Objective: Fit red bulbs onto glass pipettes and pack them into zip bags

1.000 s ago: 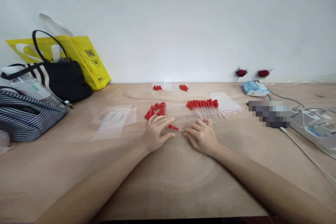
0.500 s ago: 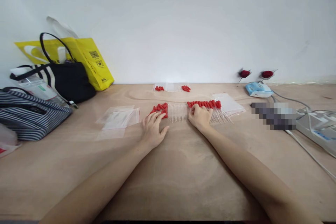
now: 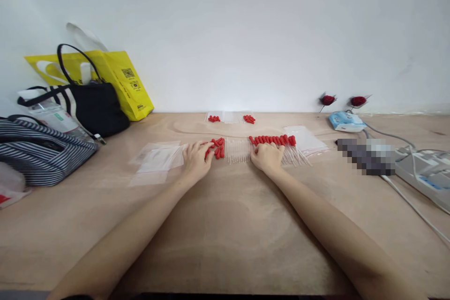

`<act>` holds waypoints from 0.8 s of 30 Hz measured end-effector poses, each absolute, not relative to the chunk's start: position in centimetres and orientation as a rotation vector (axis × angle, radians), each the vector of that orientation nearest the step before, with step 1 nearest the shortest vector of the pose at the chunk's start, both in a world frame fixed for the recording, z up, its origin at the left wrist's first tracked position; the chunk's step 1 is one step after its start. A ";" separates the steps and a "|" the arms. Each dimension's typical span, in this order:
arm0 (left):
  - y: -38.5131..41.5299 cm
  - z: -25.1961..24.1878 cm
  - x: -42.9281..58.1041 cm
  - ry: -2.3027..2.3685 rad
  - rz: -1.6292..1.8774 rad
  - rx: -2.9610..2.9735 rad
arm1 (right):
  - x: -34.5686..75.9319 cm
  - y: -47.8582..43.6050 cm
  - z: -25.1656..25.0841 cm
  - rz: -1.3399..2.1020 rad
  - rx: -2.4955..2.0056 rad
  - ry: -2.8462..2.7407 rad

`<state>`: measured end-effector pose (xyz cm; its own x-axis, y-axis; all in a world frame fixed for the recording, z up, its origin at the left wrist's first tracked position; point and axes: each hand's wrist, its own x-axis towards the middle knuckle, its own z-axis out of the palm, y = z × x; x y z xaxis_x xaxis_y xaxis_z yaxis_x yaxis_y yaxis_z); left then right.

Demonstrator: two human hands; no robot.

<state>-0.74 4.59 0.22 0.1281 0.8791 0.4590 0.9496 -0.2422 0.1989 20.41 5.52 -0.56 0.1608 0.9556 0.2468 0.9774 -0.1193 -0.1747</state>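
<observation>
My left hand (image 3: 195, 159) lies on the wooden table (image 3: 225, 225) with its fingers bent, the fingertips pinched in a small pile of red rubber caps (image 3: 218, 147). To the right of the pile lies a row of clear plastic tubes (image 3: 237, 150). My right hand (image 3: 267, 156) rests with curled fingers at the left end of a row of red-capped droppers (image 3: 277, 140), next to the clear tubes. What its fingertips hold is hidden.
Clear zip bags (image 3: 156, 161) lie to the left, another bag (image 3: 305, 138) to the right, and more caps (image 3: 249, 118) at the back. Bags (image 3: 94, 103) stand at the far left. A power strip (image 3: 422, 171) with cables lies at the right.
One second ago both hands held a red-capped dropper near me. My right hand carried it forward to the dropper row. My left hand then reached forward into the red caps.
</observation>
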 end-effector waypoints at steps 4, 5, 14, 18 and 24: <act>8.3 1.4 -1.3 -1.885 -0.630 -2.269 | 20.2 5.9 0.1 -0.114 -2.229 -1.928; 9.1 1.5 -1.3 -1.913 -0.584 -2.294 | 20.2 6.0 0.2 -0.117 -2.233 -1.935; 12.2 0.7 -0.9 -2.040 -0.523 -2.341 | 19.5 6.4 -0.4 -0.145 -2.246 -1.969; 12.8 0.5 -1.0 -2.064 -0.539 -2.374 | 19.8 5.9 0.0 -0.162 -2.239 -1.936; 12.3 1.6 -1.2 -1.996 -0.629 -2.353 | 21.1 4.6 0.8 -0.212 -2.188 -1.893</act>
<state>-1.17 12.25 1.64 0.1167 0.9487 0.2939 0.9458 -0.1964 0.2586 21.07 4.55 0.81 0.1500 0.9527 0.2642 0.9876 -0.1318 -0.0856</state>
